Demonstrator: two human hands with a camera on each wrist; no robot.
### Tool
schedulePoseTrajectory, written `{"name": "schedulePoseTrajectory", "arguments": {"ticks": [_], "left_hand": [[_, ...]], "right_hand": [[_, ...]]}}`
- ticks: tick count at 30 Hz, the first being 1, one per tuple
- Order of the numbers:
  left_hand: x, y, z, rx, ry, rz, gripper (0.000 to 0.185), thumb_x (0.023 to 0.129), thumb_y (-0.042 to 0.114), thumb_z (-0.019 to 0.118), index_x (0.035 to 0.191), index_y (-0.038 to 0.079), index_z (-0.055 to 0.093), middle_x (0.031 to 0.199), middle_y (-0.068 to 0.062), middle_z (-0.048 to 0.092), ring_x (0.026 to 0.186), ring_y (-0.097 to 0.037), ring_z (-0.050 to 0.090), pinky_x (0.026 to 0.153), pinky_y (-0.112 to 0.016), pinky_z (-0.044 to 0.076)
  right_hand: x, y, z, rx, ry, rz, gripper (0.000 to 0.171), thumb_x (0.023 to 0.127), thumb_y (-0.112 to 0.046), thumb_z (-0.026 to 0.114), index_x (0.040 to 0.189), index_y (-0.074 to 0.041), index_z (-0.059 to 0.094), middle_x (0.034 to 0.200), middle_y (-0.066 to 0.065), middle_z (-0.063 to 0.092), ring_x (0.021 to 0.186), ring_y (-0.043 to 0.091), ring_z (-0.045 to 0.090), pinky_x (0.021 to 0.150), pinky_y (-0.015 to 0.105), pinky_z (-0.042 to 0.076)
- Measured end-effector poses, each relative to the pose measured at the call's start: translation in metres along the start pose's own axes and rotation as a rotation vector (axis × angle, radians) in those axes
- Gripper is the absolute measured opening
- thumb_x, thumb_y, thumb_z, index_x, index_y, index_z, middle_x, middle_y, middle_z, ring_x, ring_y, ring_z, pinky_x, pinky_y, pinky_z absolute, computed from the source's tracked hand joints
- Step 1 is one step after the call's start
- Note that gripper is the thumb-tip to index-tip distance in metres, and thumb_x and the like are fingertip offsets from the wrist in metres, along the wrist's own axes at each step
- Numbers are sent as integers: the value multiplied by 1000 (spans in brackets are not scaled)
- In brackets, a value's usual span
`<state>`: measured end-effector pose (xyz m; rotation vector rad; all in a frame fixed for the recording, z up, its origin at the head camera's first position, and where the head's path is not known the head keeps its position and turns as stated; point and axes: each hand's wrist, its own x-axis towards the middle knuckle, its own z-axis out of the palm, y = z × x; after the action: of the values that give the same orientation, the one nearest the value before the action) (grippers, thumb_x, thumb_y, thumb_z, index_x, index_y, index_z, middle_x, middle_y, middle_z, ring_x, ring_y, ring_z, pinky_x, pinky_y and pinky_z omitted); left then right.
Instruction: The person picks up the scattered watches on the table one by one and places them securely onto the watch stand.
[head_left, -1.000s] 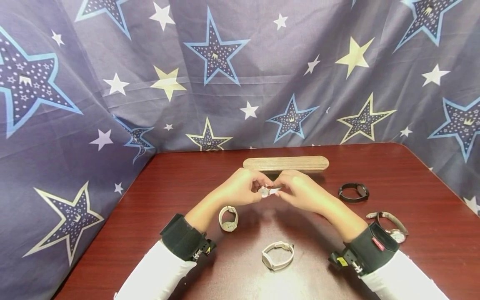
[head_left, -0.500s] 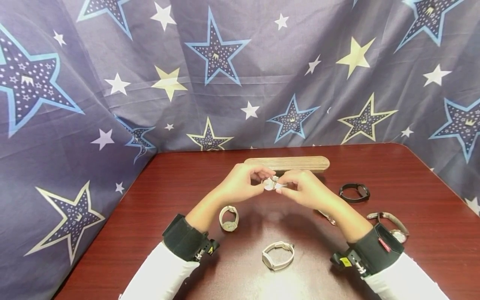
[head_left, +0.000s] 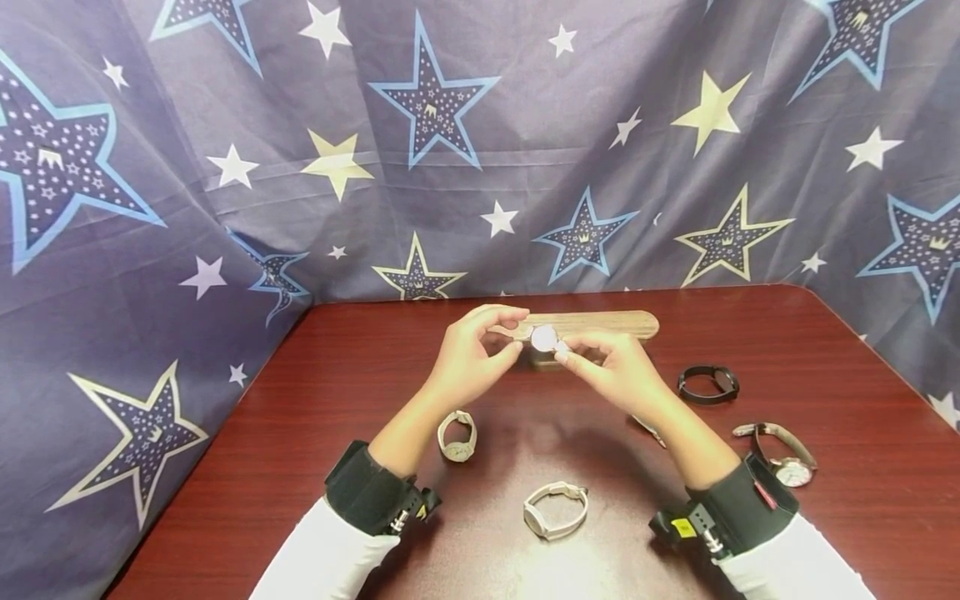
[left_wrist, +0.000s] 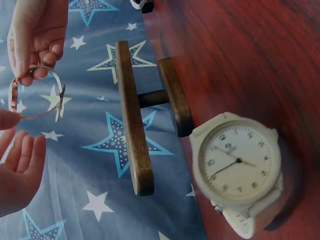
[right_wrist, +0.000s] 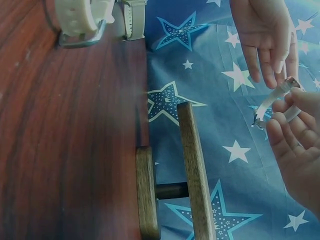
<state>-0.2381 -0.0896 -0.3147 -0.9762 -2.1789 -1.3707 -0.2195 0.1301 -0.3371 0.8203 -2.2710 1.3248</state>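
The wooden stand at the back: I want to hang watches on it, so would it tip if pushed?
Probably not easily: the wooden stand rests on a long base bar. It looks stiff, solid wood. Its single thin post may let the top bar wobble.

- Watches: five in total. One silver watch (head_left: pixel 544 337) is held up between the hands, and four lie on the table: a beige watch (head_left: pixel 457 436), a white watch (head_left: pixel 556 510), a black watch (head_left: pixel 708 384) and a metal-band watch (head_left: pixel 780 454).
- Wooden stand (head_left: pixel 592 324): one.
- Hands: two, the left hand (head_left: pixel 468 360) and the right hand (head_left: pixel 617 372).
- Table (head_left: pixel 825 358): one.
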Motion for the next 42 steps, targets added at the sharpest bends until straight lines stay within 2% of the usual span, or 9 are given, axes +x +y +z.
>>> {"name": "schedulePoseTrajectory", "arguments": {"ticks": [8, 13, 16, 20, 24, 29, 31, 38, 42], "left_hand": [[-6, -1, 9, -69, 34, 46, 43, 74, -9, 78, 115, -3, 66, 112, -17, 65, 96, -26, 65, 78, -32, 57], [-8, 0, 15, -222, 48, 64, 36, 76, -10, 76, 110, -8, 65, 109, -20, 66, 92, -27, 69, 80, -34, 57], [-9, 0, 16, -276, 35, 89, 35, 75, -12, 75, 109, -10, 65, 109, -21, 66, 93, -30, 69, 81, -37, 57], [-9, 8, 16, -269, 7, 104, 43, 72, -16, 76, 113, -13, 63, 111, -25, 64, 99, -35, 66, 84, -42, 56], [-8, 26, 13, -231, -14, 131, 49, 70, -16, 78, 115, -17, 61, 114, -30, 62, 99, -40, 65, 84, -49, 55], [-6, 40, 10, -144, -11, 153, 49, 66, -12, 82, 111, -16, 63, 112, -28, 63, 100, -38, 63, 84, -44, 56], [-6, 39, 11, -119, -6, 168, 50, 65, -11, 84, 110, -15, 64, 110, -27, 64, 100, -37, 62, 83, -42, 56], [-7, 10, 19, -82, 36, 205, 48, 65, -6, 86, 110, -8, 67, 110, -20, 67, 101, -31, 63, 83, -35, 56], [-7, 7, 19, -90, 45, 228, 44, 69, -4, 84, 111, -4, 69, 110, -15, 68, 102, -25, 64, 84, -32, 56]], "right_hand": [[-3, 0, 1, 73, 13, 11, 8, 88, -2, 70, 95, -1, 73, 77, 5, 70, 66, 22, 65, 58, 24, 52], [-6, -3, 6, 128, 20, 12, 5, 85, -1, 73, 90, 0, 74, 72, 5, 68, 57, 21, 64, 53, 25, 54], [-6, -4, 8, 170, 15, 9, 5, 84, 1, 74, 88, 0, 74, 73, 6, 65, 54, 20, 62, 50, 29, 55], [-6, 1, 10, 205, 26, -34, 6, 82, 4, 74, 86, 1, 74, 78, 8, 65, 56, 16, 63, 50, 30, 56], [-6, 1, 10, 236, 33, -57, 9, 79, 10, 74, 86, 5, 73, 86, 14, 67, 61, 13, 65, 53, 29, 57], [-6, -1, 11, 327, 17, -64, 12, 77, 18, 71, 87, 12, 70, 89, 22, 66, 72, 9, 68, 62, 30, 58], [-6, -2, 11, 353, 10, -66, 12, 77, 20, 69, 88, 15, 68, 90, 24, 65, 75, 8, 68, 64, 30, 58], [-8, -5, 12, 321, 6, -66, 12, 78, 16, 71, 88, 11, 71, 93, 20, 65, 75, 7, 67, 64, 30, 58], [-9, -6, 13, 314, 10, -50, 10, 79, 14, 71, 87, 9, 71, 93, 18, 65, 74, 9, 68, 63, 30, 59]]}}
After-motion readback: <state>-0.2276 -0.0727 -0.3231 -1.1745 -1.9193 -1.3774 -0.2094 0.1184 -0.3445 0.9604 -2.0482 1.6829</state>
